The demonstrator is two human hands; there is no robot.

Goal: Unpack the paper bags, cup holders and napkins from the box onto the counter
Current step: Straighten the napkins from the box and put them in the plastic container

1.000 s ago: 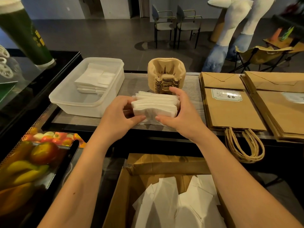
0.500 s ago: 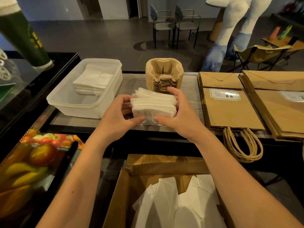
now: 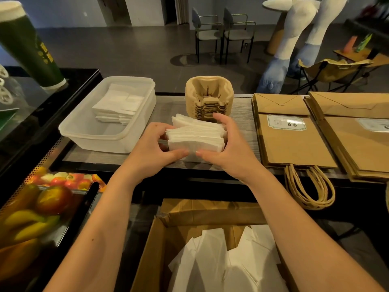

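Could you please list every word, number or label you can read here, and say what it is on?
"66": white label on the near-left paper bag stack.
Label on the right paper bag stack: cut off, unreadable.
Yellow print on the big green cup: blurred, unreadable.

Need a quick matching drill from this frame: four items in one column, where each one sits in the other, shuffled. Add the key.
Column 1
1. napkin stack
2. cup holders
3. paper bags
4. folded white sheets

Column 2
A. inside the clear plastic tub
B. flat at the right end of the counter, handles hanging over its near edge
C. gripped between the left hand and the right hand
D. stacked upright at the back of the counter, behind the hands

Pairs: 1-C, 2-D, 3-B, 4-A
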